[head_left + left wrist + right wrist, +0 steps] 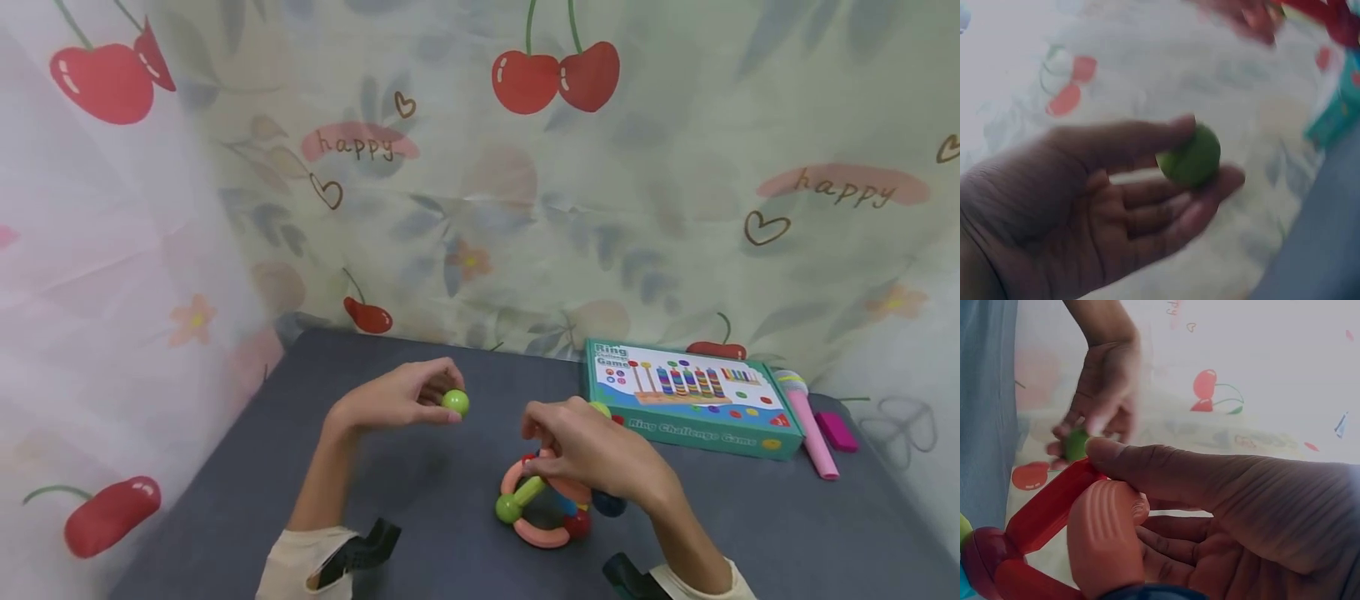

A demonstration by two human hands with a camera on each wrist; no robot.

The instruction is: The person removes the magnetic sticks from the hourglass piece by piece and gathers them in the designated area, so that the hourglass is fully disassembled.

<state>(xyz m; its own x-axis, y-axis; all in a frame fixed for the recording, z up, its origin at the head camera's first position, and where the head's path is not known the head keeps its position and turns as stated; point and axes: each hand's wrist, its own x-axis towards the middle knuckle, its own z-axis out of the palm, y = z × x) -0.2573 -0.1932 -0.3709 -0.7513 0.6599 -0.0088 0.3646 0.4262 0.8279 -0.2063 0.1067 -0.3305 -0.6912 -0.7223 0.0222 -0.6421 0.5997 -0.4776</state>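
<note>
Green ball (pixel 455 403) pinched in the left hand (pixel 401 398), ring-shaped toy (pixel 529 492) gripped by the right hand (pixel 600 446)

Nearest, at the foot of the head view, are cream sleeves (pixel 307 562) and black straps (pixel 367 548). At five o'clock from that view's centre is the toy, over the dark grey desk (pixel 427 525); whether the two touch, I cannot tell. Its salmon arcs make a loop with a green knob (pixel 508 508), a red knob (pixel 577 523) and a dark blue knob (pixel 608 503).

The right hand covers the toy's upper part there. The right wrist view bares some of it: the thumb lies at the end of a red rod (pixel 1054 500), beside a grooved salmon piece (pixel 1104 544), and at eight o'clock a dark red joint (pixel 991 556) links two red rods.

The ball sits between ten and eleven o'clock from the toy, apart from it. It is bright lime in the head view; the left wrist view turns it a duller green, but shows its smooth, round face between thumb and fingers, and the palm too.

Farther off, at two o'clock from the toy, lies a teal "Ring Challenge Game" box (pixel 690 396). Only the head view shows the pink microphone (pixel 813 433) and magenta block (pixel 837 432) just beyond its right end. Cherry-printed cloth (pixel 465 192) hangs behind everything.
</note>
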